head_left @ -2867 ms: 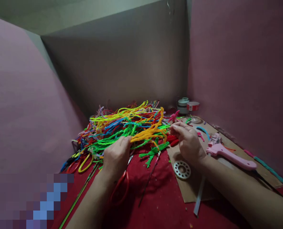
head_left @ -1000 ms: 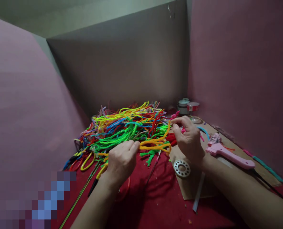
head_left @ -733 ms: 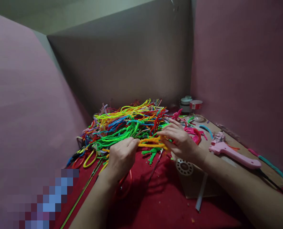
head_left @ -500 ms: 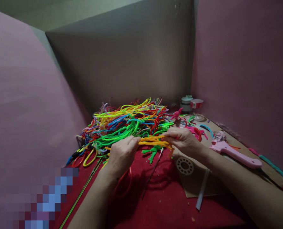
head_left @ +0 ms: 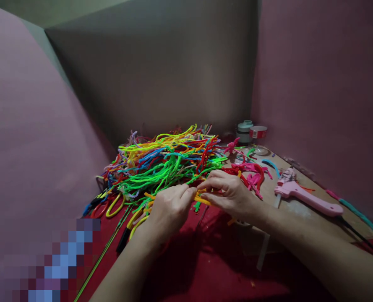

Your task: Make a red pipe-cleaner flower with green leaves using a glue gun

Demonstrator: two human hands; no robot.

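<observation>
Orange pipe cleaners point(head_left: 204, 201) stretch in a small bundle between my two hands above the red cloth. My left hand point(head_left: 173, 206) is closed round the bundle, with orange ends poking out on its left side. Bent over the bundle's other end, my right hand point(head_left: 232, 193) pinches the strands between thumb and fingers; its palm hides part of them. Just behind both hands lies a large heap of coloured pipe cleaners point(head_left: 161, 170), green ones nearest.
A pink glue gun point(head_left: 314, 202) rests on a brown board point(head_left: 323, 216) at the right, with pink pipe-cleaner pieces point(head_left: 254, 181) nearby. A clear glue stick point(head_left: 263, 253) lies in front. Scissors with yellow handles point(head_left: 115, 206) are at the left. A jar point(head_left: 244, 131) stands behind.
My right hand has moved in closer to my left along the orange bundle, and its fingers have spread over the strands. Both hands sit slightly lower in view.
</observation>
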